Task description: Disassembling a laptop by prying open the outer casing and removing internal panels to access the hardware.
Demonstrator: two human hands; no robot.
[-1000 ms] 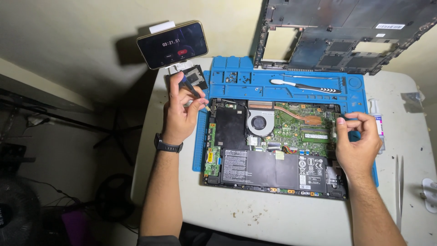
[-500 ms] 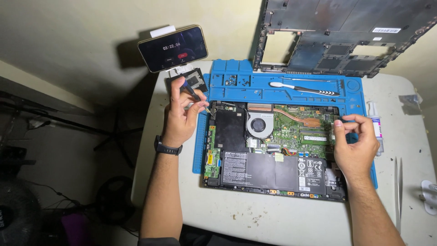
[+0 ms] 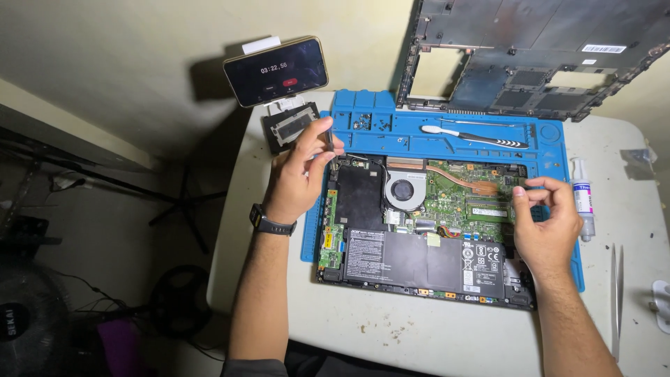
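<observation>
The white counter (image 3: pixel 433 335) carries a blue repair mat (image 3: pixel 363 112), and on the mat lies the opened laptop base (image 3: pixel 419 237), internals up: black battery (image 3: pixel 412 258) along the near edge, round cooling fan (image 3: pixel 406 190) at centre, green mainboard (image 3: pixel 467 202) to its right. The detached bottom cover (image 3: pixel 530 56) leans upright against the wall behind the mat. A phone (image 3: pixel 277 70) showing a timer stands on a mount at the back left of the counter, with a small black drive caddy (image 3: pixel 289 126) just below it.

Your left hand (image 3: pixel 296 178) hovers over the laptop's back left corner, thumb and fingers pinched on a slim dark tool (image 3: pixel 329 136) held nearly upright; what kind of tool it is cannot be told. Your right hand (image 3: pixel 548 223) sits at the laptop's right edge, fingers (image 3: pixel 520 199) curled and pinched together near the memory area; whether they grip anything cannot be told.

A white-handled brush (image 3: pixel 474 136) lies in the mat's upper tray. A thermal paste syringe (image 3: pixel 581 195) lies on the counter just right of the mat, and tweezers (image 3: pixel 615 293) lie further toward the near right edge.
</observation>
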